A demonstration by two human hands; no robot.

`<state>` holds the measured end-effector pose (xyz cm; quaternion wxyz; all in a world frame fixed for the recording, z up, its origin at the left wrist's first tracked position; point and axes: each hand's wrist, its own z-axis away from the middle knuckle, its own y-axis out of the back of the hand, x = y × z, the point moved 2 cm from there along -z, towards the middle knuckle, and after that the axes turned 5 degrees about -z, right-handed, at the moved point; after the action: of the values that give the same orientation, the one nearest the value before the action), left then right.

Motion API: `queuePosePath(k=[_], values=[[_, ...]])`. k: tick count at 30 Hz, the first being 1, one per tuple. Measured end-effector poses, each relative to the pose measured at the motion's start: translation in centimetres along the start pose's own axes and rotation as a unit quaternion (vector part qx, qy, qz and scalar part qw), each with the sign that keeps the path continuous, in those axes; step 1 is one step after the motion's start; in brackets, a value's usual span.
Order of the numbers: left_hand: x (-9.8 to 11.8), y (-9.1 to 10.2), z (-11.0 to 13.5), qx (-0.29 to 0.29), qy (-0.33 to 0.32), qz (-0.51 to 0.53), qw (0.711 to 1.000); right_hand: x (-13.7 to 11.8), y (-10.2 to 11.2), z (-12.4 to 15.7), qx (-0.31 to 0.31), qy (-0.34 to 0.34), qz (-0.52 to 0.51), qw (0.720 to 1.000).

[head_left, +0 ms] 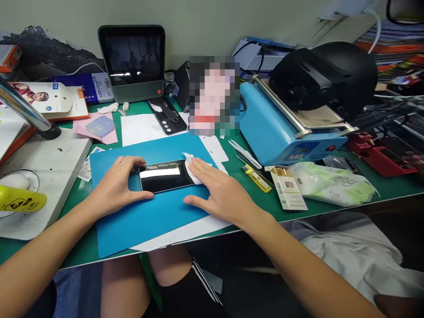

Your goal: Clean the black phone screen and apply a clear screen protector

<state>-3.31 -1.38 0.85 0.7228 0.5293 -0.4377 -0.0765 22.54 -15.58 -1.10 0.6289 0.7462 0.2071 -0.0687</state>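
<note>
The left hand [115, 184] arches, thumb and fingers clamped on the phone's [164, 177] left end. The right hand [224, 192] lies palm down, fingers together on a tissue [189, 162] at the right end, thumb spread apart. The phone lies screen-up on the mat [132, 229], long axis left-right, right end slightly farther off.

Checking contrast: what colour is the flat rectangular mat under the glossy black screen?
Plain blue rectangular mat, clearest in the head view.
</note>
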Motion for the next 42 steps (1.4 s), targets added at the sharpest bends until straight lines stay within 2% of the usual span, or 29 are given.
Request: queuePosePath(k=[5,9,12,15,19,30,35,38,42], values=[[-0.1,-0.2,-0.1,-0.003,-0.006,0.003,1.000,-0.3,0.0,3.0,0.014,0.016,0.002,1.000],[-0.2,-0.2,0.0,-0.001,-0.006,0.011,1.000,0.5,0.0,1.0,-0.008,0.002,0.027,1.000],[-0.2,-0.4,0.1,0.002,-0.017,0.011,1.000,0.4,-0.3,0.3,0.009,0.023,0.054,0.998],[-0.2,-0.8,0.1,0.006,-0.037,0.012,0.999,-0.4,-0.9,2.1,0.035,0.049,0.060,0.996],[-0.2,-1.3,-0.1,0.016,-0.060,0.013,0.998,-1.7,-1.2,3.8,0.016,0.078,0.051,0.996],[-0.4,-1.0,0.6,-0.024,-0.113,0.006,0.993,-6.1,-3.2,-1.8,-0.042,0.147,0.008,0.988],[-0.4,-1.1,0.7,-0.022,-0.102,0.016,0.994,-7.0,-3.9,-4.1,-0.067,0.135,-0.021,0.988],[-0.5,-1.0,0.7,-0.013,-0.100,0.014,0.995,-7.6,-4.1,-3.9,-0.059,0.143,-0.025,0.988],[-0.6,-1.0,0.7,-0.022,-0.114,0.008,0.993,-7.9,-4.0,-1.4,-0.044,0.160,-0.015,0.986]])
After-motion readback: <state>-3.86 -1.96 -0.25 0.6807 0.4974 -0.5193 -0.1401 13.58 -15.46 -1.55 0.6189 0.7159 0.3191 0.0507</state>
